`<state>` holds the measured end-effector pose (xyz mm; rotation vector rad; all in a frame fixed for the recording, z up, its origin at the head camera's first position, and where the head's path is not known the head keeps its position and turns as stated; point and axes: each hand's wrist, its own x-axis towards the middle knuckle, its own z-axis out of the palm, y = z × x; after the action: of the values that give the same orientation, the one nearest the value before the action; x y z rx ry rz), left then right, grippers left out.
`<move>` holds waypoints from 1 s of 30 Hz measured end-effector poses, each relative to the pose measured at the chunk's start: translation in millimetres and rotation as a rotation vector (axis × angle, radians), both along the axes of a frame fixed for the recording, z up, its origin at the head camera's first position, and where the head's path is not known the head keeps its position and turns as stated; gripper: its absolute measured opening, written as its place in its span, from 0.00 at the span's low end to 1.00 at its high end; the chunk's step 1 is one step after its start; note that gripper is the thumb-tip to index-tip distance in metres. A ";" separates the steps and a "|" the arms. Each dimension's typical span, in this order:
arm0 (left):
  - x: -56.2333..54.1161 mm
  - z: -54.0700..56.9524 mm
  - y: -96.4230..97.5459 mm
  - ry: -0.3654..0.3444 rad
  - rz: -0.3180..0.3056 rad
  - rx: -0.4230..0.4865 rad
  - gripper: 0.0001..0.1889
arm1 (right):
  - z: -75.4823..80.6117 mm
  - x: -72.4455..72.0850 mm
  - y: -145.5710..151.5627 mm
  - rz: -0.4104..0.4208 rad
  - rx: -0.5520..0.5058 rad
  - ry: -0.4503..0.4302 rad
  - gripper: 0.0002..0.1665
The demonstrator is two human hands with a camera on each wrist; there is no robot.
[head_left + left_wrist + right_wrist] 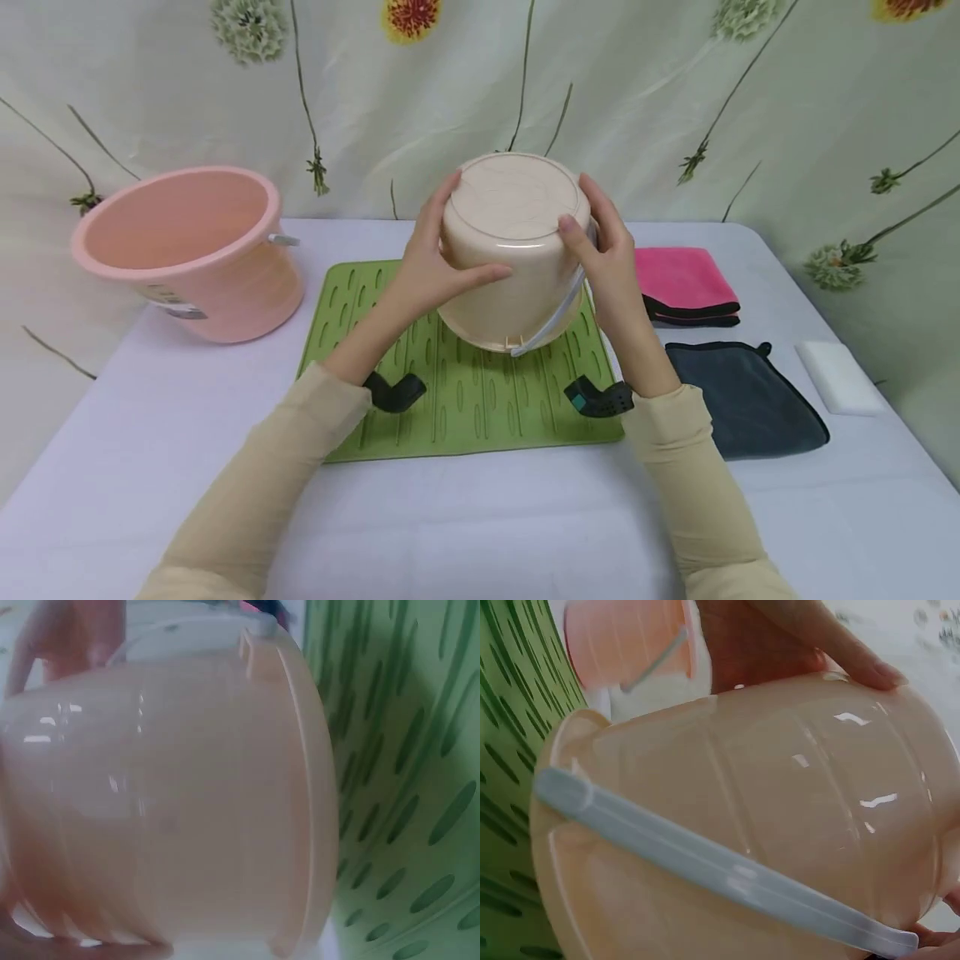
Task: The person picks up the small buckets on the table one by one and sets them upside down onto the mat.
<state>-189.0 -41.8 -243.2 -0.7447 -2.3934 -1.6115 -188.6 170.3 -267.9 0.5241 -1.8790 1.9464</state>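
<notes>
Our left hand (431,275) and right hand (613,267), spread wide, grip the upturned cream bucket (525,260), glossy enough to slip if either slackens.

The bucket (517,258) is cream, its handle (739,880) grey — the mat (472,408) oval-patterned green.

A glossy cream plastic bucket (517,267) stands upside down near the middle of the frame, its round base (517,196) facing up and tipped slightly toward the viewer. Shallow bands ring its wall, which widens to a thick lip at the bottom. The pale grey handle (555,320) slants from a lug at the lip up toward the right. Both hands (431,258) (611,250) grip the bucket near its base.
</notes>
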 end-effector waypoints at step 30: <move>-44.9 -36.5 -26.5 0.252 0.083 -0.161 0.38 | -37.2 -31.0 29.7 -0.235 0.014 -0.383 0.36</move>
<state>-234.0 -68.4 -279.6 -0.8108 -2.3539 -1.2239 -219.6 200.0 -305.1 -0.0757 -2.0672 1.9778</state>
